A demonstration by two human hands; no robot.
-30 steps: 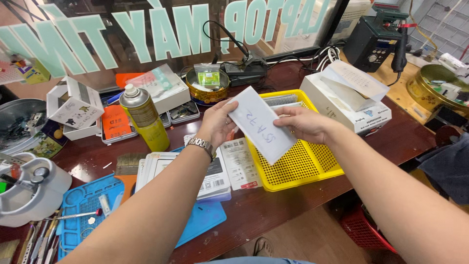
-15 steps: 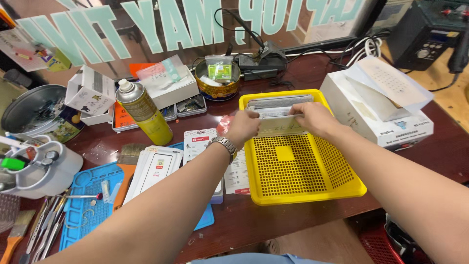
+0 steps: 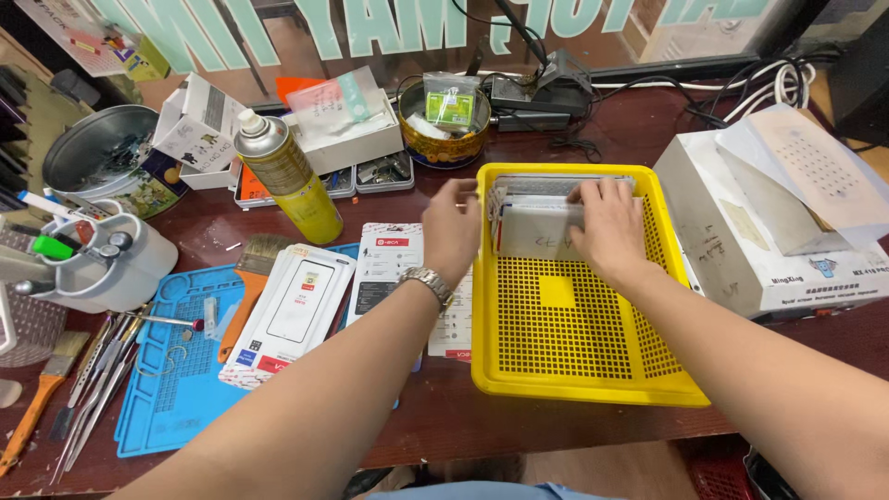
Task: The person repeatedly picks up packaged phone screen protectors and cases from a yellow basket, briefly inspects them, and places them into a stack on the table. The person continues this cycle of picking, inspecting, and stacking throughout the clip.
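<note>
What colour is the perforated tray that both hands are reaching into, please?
Bright yellow tray, clearest in the head view.

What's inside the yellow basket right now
Inside the yellow basket, a row of flat white packets stands at the far end, with both hands on them. A yellow square lies on the mesh. The hands hide some packets.

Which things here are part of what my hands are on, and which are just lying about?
In hand: left hand, right hand, white packets, yellow basket.
Lying about: spray can, blue mat, brush, white box, round tin.
</note>
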